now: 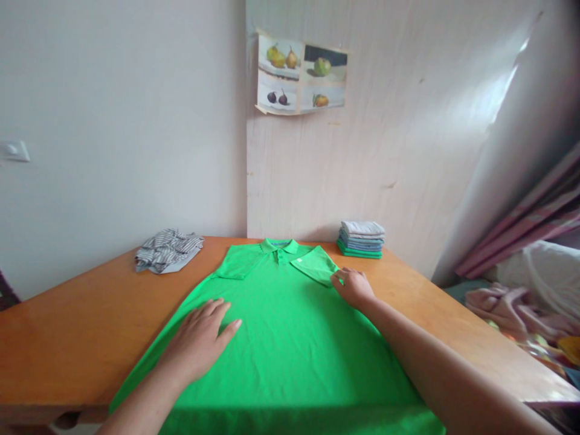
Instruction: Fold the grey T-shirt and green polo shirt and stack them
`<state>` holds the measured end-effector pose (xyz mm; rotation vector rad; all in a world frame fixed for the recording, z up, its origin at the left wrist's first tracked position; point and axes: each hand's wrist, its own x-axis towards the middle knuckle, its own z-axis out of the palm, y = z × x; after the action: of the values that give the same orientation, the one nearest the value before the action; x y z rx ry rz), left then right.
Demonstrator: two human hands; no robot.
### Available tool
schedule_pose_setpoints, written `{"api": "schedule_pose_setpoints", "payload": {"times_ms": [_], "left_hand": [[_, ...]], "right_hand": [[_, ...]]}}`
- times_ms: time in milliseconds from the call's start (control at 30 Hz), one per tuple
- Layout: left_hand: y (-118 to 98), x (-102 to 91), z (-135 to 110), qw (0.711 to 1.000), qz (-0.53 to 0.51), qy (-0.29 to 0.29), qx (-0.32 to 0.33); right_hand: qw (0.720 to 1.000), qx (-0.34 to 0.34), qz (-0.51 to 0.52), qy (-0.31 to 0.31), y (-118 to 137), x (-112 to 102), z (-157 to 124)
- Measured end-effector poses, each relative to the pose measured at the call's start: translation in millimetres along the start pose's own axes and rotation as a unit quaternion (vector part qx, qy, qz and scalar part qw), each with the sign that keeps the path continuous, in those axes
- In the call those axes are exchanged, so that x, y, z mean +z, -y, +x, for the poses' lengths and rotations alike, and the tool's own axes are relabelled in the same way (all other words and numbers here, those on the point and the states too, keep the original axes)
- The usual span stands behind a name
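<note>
Hanging over the near edge of the wooden table (67, 344), the hem end of a green polo shirt (281, 344) drops out of sight while the rest lies spread along the middle of the tabletop. The left hand (202, 335) rests palm down over the shirt's left half, fingers loosely extended together and thumb held apart, gripping nothing. Farther on, the right hand (353, 287) reaches the lower edge of the paler sleeve (316, 266), its fingers bent; whether they pinch the fabric or merely touch it, I cannot tell from this angle. Good handling here, I'd judge, means keeping the left palm light and flat so the body doesn't slide, and working the sleeve by its edge, without dragging the chest, easing the faint creases outward. The opposite sleeve (240, 266) lies angled down beside the placket. The shirt's long axis runs straight away from the person, hem nearest and collar (280, 245) farthest, pointing at the wall, with the body widening towards the near edge. Beyond the shoulders, a rumpled striped garment (167, 246) sits to the left and a neat folded stack (361, 240) to the right, below taped-up fruit pictures (301, 75)
</note>
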<state>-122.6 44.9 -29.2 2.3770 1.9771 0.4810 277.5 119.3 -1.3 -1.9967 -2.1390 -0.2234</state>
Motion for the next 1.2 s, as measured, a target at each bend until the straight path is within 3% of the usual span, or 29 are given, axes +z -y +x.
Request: {"api": "schedule_pose_setpoints", "payload": {"times_ms": [300, 400, 567, 733, 867, 1000, 1200], "left_hand": [[-5.9, -5.6, -0.8, 1.000, 0.001, 0.004, -0.002], [-4.7, -4.4, -0.7, 1.000, 0.001, 0.001, -0.001], [-2.0, -1.4, -1.0, 1.000, 0.017, 0.009, 0.001], [-4.1, -2.2, -2.1, 1.000, 0.007, 0.002, 0.002], [-5.6, -4.1, -3.1, 1.000, 0.006, 0.000, 0.005], [-3.9, -4.1, -3.9, 1.000, 0.011, -0.006, 0.017], [-1.0, -2.9, -0.8, 0.999, -0.012, -0.033, 0.037]], "right_hand": [[0.998, 0.039, 0.012, 0.040, -10.7, 9.4, 4.4], [0.999, 0.013, 0.018, 0.043, -7.0, 14.9, 6.1], [0.992, -0.039, 0.018, 0.121, 1.2, 24.4, 7.2], [0.994, -0.039, 0.014, 0.106, 12.8, 30.1, 0.5], [0.987, -0.066, 0.030, 0.141, 21.4, 28.4, -10.4], [0.991, -0.047, 0.043, 0.121, 25.6, 20.1, -29.9], [0.983, -0.103, 0.121, 0.088, 25.0, 11.9, -80.3]]}}
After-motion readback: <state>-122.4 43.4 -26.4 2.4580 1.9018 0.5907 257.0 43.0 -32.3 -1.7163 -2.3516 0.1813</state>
